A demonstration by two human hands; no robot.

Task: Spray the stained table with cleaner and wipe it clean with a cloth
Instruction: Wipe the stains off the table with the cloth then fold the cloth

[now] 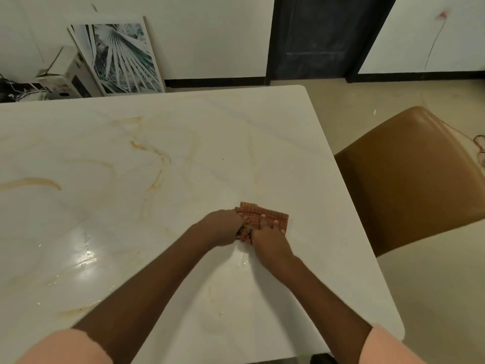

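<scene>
Orange cloth [265,215] under both hands' grip (table [183,153] stained)

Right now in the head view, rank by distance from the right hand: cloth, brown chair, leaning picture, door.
1. cloth, under the right hand
2. brown chair, to its right
3. door, far ahead
4. leaning picture, far left, against the wall

Glossy marble-look table [183,153], waffle-textured cloth [265,215], smooth leathery chair [409,179].
</scene>
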